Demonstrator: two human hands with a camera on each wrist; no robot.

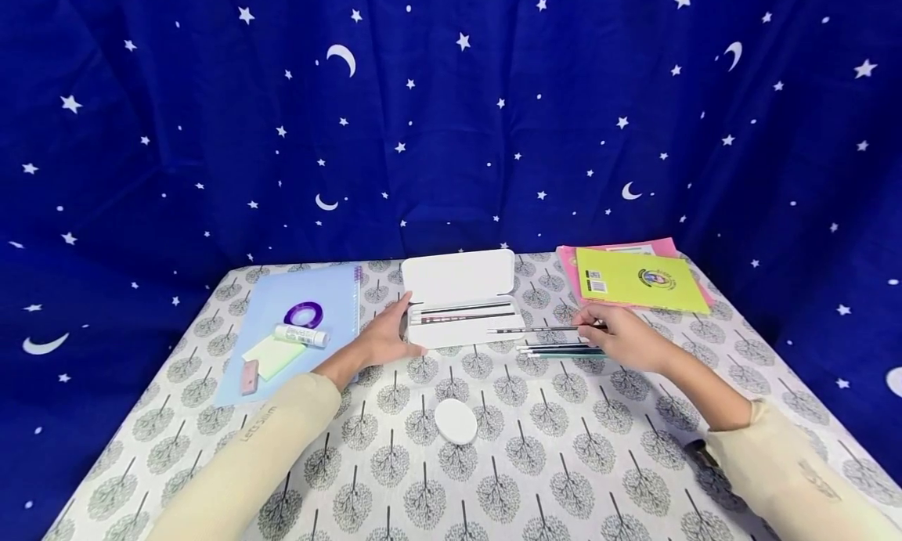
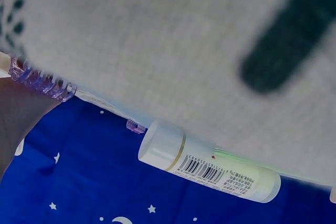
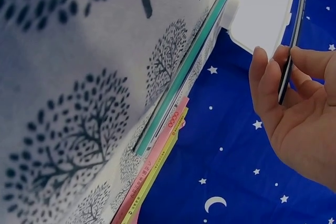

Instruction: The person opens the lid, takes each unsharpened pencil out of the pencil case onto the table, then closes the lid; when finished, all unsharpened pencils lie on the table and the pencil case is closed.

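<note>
Head view only: two slim dark pencils (image 1: 465,319) inside the open white rectangular case (image 1: 458,279).
Right wrist only: thumb and fingertips of the right grip (image 1: 623,337) plainly pinched together on a slim dark patterned pencil (image 3: 298,19).
Left wrist only: readable barcode on the white cylindrical tube (image 2: 210,163).
Patterned pencil: held near one end, well off the right grip's palm side; its far end points left, over the case's right part in head view.
Loose slim pencils (image 1: 564,355): bunched on the tree-print-covered counter (image 1: 451,478), just below the right grip's fingers.
Left grip (image 1: 384,333): thumb and fingers spread apart at the case's left end.
</note>
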